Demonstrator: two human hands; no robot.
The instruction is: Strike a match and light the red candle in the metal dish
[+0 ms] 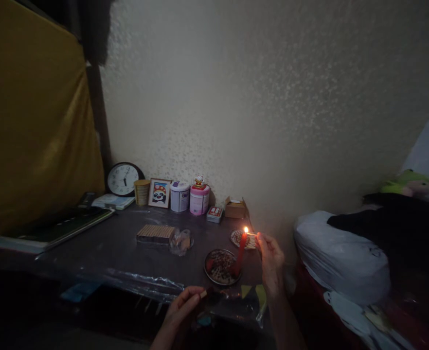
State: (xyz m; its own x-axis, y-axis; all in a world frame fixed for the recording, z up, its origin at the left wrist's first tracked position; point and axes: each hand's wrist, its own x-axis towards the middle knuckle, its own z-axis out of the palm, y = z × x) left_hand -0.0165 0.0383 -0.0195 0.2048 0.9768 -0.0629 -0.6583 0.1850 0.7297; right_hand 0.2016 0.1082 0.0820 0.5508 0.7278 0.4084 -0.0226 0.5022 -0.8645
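Note:
My right hand pinches a thin match, its tip touching the bright flame at the top of a red candle. The candle leans slightly and stands at the right side of a round metal dish holding dark and pale bits. At the table's front edge, my left hand closes on a small matchbox, mostly hidden by the fingers and the dark. Behind the candle, partly covered by it, lies a second dish with several pale sticks on it.
A pack of small boxes and a crumpled clear plastic bag lie mid-table. Along the wall stand a clock, a framed panda picture, a white tin, a pink tin and an open carton.

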